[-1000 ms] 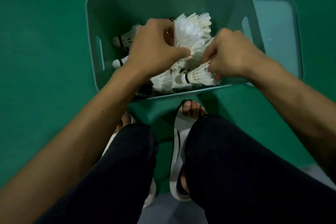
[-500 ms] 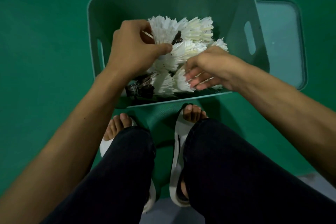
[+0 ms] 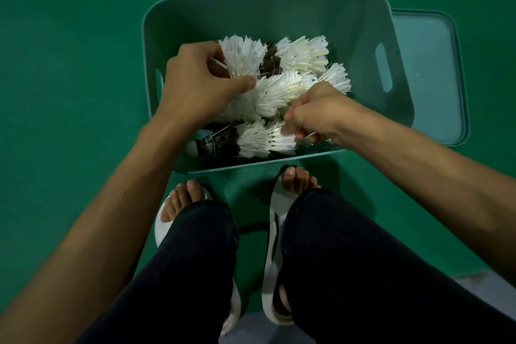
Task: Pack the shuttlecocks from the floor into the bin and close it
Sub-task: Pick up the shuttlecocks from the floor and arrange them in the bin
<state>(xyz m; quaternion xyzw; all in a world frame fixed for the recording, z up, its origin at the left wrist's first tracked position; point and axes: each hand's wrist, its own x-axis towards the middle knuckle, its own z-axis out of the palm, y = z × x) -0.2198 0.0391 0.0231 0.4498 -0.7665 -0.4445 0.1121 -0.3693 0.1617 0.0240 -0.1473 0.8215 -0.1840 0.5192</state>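
Note:
A pale green bin (image 3: 279,8) stands open on the green floor in front of my feet. Inside lies a heap of white feather shuttlecocks (image 3: 301,54) with a few dark ones (image 3: 215,141) among them. My left hand (image 3: 195,86) is inside the bin at its left, fingers and thumb curled round a white shuttlecock (image 3: 243,56). My right hand (image 3: 318,112) is over the near right part of the heap, fingers curled into the white shuttlecocks (image 3: 268,142) there.
The bin's lid (image 3: 430,78) lies flat on the floor, right of the bin and touching it. My two feet in white slides (image 3: 273,232) stand just before the bin's near wall, with my dark trousers below. A grey strip of floor shows at the bottom right.
Both hands have moved with the shuttlecocks deeper into the bin. My right hand's fingers, spread half a second ago, are curled into the feathers now. The view has shifted slightly.

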